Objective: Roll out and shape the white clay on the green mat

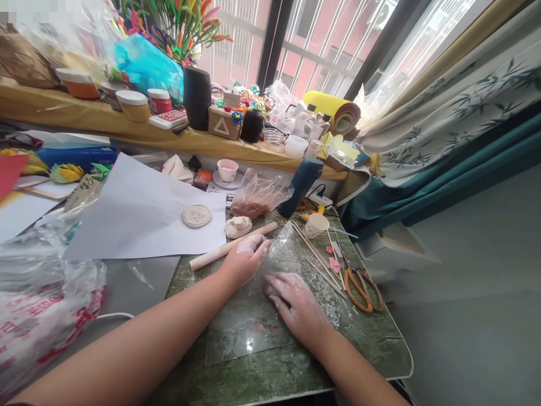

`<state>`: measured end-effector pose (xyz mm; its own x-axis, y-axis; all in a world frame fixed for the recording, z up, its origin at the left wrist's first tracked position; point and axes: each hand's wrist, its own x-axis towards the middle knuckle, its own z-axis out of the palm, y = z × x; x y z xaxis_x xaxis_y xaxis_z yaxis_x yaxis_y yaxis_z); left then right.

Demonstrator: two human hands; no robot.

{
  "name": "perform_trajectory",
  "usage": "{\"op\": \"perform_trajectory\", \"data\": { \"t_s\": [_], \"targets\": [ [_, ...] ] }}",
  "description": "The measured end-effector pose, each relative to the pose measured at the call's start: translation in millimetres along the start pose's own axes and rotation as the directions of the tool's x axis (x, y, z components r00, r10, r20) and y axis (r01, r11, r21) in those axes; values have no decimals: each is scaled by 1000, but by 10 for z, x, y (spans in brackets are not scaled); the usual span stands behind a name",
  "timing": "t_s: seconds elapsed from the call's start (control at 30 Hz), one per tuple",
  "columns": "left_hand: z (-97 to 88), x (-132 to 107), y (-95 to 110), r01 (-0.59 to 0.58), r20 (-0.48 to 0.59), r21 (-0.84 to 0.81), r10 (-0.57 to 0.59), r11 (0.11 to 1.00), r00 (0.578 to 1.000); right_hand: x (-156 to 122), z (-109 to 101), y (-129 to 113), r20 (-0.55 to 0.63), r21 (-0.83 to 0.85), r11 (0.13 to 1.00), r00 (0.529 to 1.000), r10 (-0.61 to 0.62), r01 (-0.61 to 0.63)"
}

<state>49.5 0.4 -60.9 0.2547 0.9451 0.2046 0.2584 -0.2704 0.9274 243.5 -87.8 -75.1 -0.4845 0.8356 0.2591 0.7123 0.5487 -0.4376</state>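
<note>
My left hand point(245, 258), dusted with white powder, rests on a clear plastic sheet point(249, 321) on the green marble table; its fingers are together and curled slightly, just in front of a wooden rolling pin point(230, 246). My right hand point(293, 301), also floury, lies palm down on the sheet with fingers bent, pressing something I cannot make out. A lump of pale clay point(238, 226) sits beyond the rolling pin. A round clay disc with a star point(196, 215) lies on white paper point(139, 211).
Orange-handled scissors point(359, 290), wooden sticks point(315, 254) and a paper cup point(316, 225) lie to the right. A plastic bag of brown material point(257, 197) stands behind. A crinkled plastic bag point(42, 299) fills the left. A cluttered yellow shelf point(139, 127) runs along the window.
</note>
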Motion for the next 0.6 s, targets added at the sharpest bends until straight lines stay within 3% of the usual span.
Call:
{"op": "perform_trajectory", "data": {
  "t_s": [0.1, 0.17, 0.23, 0.33, 0.43, 0.6],
  "targets": [
    [0, 7, -14, -7, 25, 53, 6, 999, 1000, 128, 37, 206, -169, -56, 982, 971, 169, -181],
    [-2, 14, -33, -15, 30, 106, 12, 994, 999, 108, 69, 170, -225, -81, 966, 949, 222, -245],
    [-2, 24, -56, -42, 37, 178, 36, 983, 999, -8, 99, 21, -197, -79, 976, 963, 184, -203],
    [10, 34, -77, -87, 55, 247, 76, 965, 996, -245, 98, -194, -71, -31, 999, 997, 33, -35],
    [42, 28, -71, -154, 92, 299, 133, 942, 987, -361, 32, -172, -53, -19, 1000, 999, -14, 13],
    [133, 7, -57, -285, 181, 392, 231, 875, 956, -306, 43, -100, -300, -113, 954, 925, 233, -277]
  ]
}}
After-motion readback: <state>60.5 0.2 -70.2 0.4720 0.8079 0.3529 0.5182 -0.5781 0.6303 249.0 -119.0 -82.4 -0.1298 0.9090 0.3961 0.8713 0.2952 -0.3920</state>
